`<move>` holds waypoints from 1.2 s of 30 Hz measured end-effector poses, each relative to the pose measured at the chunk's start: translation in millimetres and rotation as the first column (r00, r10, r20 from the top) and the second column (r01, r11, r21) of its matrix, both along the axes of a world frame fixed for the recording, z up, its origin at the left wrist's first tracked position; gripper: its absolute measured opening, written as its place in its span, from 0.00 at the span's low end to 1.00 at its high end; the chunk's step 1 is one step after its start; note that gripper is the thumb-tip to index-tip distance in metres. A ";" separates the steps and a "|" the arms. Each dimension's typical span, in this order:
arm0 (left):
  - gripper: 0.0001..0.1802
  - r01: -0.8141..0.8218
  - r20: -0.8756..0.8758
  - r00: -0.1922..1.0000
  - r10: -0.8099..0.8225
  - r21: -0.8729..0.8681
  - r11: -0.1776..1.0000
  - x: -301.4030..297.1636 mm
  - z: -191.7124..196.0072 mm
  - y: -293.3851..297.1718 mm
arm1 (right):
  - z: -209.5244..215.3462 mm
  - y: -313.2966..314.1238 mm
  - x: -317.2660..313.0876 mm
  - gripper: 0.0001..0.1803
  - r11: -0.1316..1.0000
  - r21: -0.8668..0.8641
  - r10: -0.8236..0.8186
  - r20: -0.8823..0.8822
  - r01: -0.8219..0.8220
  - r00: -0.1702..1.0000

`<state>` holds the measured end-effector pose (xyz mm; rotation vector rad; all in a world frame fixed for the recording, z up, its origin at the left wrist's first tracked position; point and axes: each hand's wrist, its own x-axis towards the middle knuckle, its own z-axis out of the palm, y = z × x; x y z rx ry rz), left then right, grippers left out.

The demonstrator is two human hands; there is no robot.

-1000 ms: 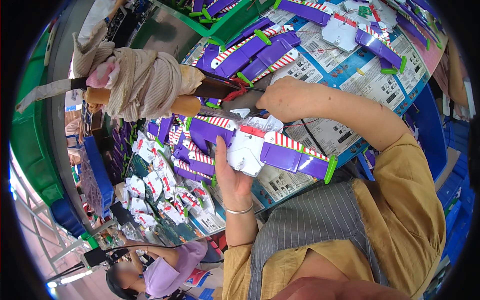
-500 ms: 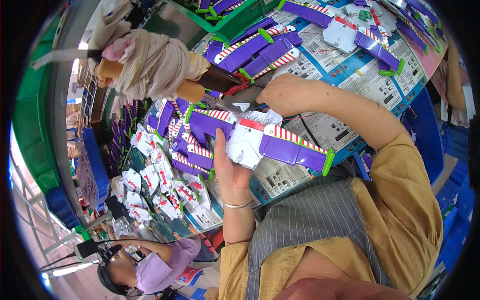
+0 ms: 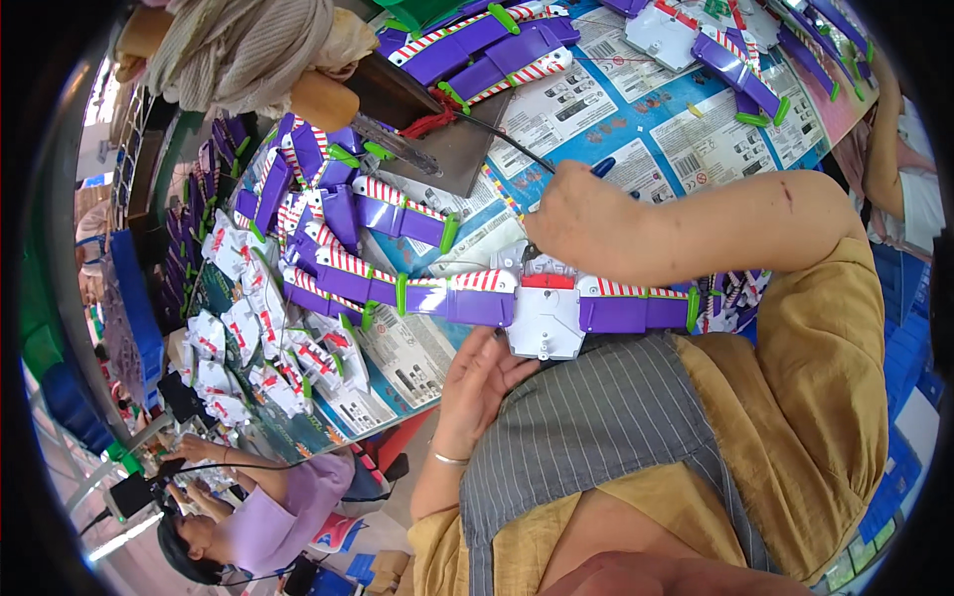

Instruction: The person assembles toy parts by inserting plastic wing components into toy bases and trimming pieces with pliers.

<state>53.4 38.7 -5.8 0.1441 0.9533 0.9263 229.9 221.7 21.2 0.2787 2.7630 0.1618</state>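
Observation:
A toy wing pack (image 3: 547,323) with a white body, red strip, purple wings and green tips lies level at the table's near edge, against my apron. My left hand (image 3: 479,385) is below its left wing, fingers curled, with the fingertips at the lower edge of the body. Above the body, my right hand (image 3: 586,223) is closed around a slim tool whose dark blue end (image 3: 603,167) sticks out behind the fingers. The tool's tip is hidden by the hand. A thin dark cord or rod (image 3: 507,137) runs up left from this hand.
Many purple wings (image 3: 397,214) pile up on the left, with white body pieces (image 3: 268,318) nearer me. A cloth-wrapped bundle (image 3: 238,50) overhangs the far left beside a dark metal plate (image 3: 462,164). More wing packs (image 3: 661,35) lie far right. A co-worker (image 3: 288,512) sits lower left.
The wing pack has come nearer to me and turned level. My left hand has shifted down with it. My right hand has come nearer, away from the cloth-wrapped bundle, and the view has shifted.

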 end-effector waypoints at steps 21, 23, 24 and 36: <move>0.37 -0.283 -0.015 0.957 0.291 0.180 0.942 39.6 11.1 25.0 | 33.2 -8.4 28.2 0.05 0.913 -0.401 -0.236 -0.380 0.070 0.894; 0.36 -0.310 -0.067 0.944 0.323 0.158 0.938 42.3 9.8 28.3 | 30.4 -8.0 29.9 0.05 0.932 -0.348 -0.244 -0.384 0.105 0.890; 0.35 -0.297 -0.094 0.944 0.317 0.181 0.938 42.7 7.7 28.2 | 28.4 -7.9 31.0 0.05 0.930 -0.351 -0.246 -0.385 0.106 0.890; 0.33 -0.225 -0.197 0.949 0.245 0.118 0.967 45.7 11.6 42.5 | -1.2 -8.2 56.0 0.11 0.782 -0.559 -0.574 -0.471 0.277 0.669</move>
